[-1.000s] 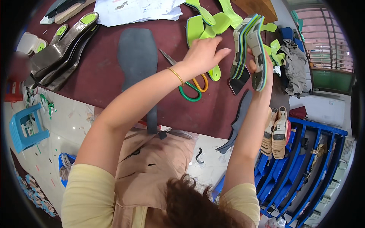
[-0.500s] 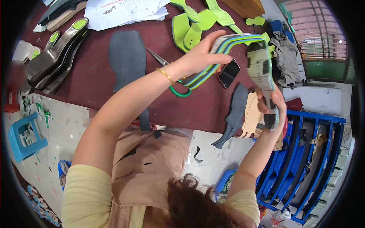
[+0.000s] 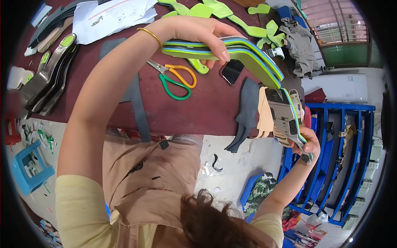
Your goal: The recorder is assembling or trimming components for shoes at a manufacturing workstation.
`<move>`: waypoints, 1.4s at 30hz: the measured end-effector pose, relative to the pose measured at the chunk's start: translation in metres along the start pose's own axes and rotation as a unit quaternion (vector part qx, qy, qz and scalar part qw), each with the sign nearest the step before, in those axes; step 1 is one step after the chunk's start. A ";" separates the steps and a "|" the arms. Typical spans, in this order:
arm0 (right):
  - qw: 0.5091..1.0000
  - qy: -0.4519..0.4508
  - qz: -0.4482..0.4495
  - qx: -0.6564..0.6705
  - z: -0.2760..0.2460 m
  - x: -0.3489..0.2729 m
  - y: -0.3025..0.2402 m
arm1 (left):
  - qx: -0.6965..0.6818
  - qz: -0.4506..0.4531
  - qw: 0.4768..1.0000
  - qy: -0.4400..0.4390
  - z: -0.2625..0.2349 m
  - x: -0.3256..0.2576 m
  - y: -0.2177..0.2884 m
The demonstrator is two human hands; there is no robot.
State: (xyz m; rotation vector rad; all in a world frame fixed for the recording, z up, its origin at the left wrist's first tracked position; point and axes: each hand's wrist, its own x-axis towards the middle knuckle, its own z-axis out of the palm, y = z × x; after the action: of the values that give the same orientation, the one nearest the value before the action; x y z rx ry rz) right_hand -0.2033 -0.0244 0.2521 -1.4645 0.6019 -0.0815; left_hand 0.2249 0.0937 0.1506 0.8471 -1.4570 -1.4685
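My left hand [image 3: 204, 35] is closed around a small stack of shoe insoles [image 3: 252, 60] with blue and lime layered edges, raised above the table. My right hand [image 3: 307, 142] grips the narrow end of another insole [image 3: 285, 113], whose grey underside has dark patches. The far end of this insole meets or overlaps the tip of the stack; whether they touch I cannot tell. Below my left hand lie scissors [image 3: 175, 78] with one orange and one green handle. A black phone [image 3: 232, 72] rests beside them, partly covered by the stack.
Lime insole pieces [image 3: 248, 27] and printed papers [image 3: 113, 18] cover the table's far side. Glossy dark shoe bottoms [image 3: 51, 78] stand at left. Dark grey cut pieces [image 3: 247, 103] and beige ones [image 3: 264, 115] lie at the near right edge. A blue rack [image 3: 326, 165] stands beyond it.
My left hand has swung the stack more level, uncovering the scissors' handles. My right hand has moved nearer to me and slightly right with its insole. The whole view has shifted a little.
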 end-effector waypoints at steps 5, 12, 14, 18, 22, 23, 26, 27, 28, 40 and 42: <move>0.994 0.081 -0.052 0.050 -0.040 -0.051 0.017 | 0.122 -0.024 0.980 0.155 -0.030 -0.025 -0.001; 0.954 -0.004 -0.193 0.229 -0.028 -0.055 0.088 | -0.163 -0.049 0.943 0.285 -0.013 0.026 -0.045; 0.930 -0.098 -0.213 0.282 0.007 0.003 0.095 | -0.065 -0.030 0.931 0.358 -0.001 0.055 -0.068; 0.876 -0.142 -0.221 0.404 0.063 0.046 0.115 | 0.434 0.080 0.735 0.514 0.004 0.060 -0.096; 0.836 -0.227 -0.150 0.476 0.091 0.060 0.133 | 0.167 0.215 0.891 0.363 0.090 0.007 -0.035; 0.833 -0.230 -0.126 0.488 0.100 0.064 0.134 | 0.231 0.261 0.875 0.337 0.103 -0.009 -0.027; 0.810 -0.298 -0.066 0.500 0.111 0.081 0.148 | 0.298 0.267 0.865 0.302 0.112 -0.039 -0.023; 0.808 -0.297 -0.053 0.506 0.117 0.082 0.149 | 0.342 0.264 0.848 0.306 0.110 -0.047 -0.026; 0.808 -0.295 -0.043 0.509 0.122 0.082 0.148 | 0.387 0.263 0.828 0.308 0.108 -0.054 -0.027; 0.732 -0.265 0.064 0.624 0.163 0.063 0.167 | 0.602 0.209 0.744 0.203 0.110 -0.084 -0.054; 0.737 -0.252 0.096 0.620 0.168 0.061 0.168 | 0.615 0.202 0.731 0.218 0.106 -0.088 -0.057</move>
State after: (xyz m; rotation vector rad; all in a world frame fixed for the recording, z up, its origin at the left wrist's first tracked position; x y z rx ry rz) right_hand -0.1311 0.1247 0.0715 -0.0664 0.1268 0.0778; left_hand 0.1551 0.2123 0.0933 1.3634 -1.9737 0.2360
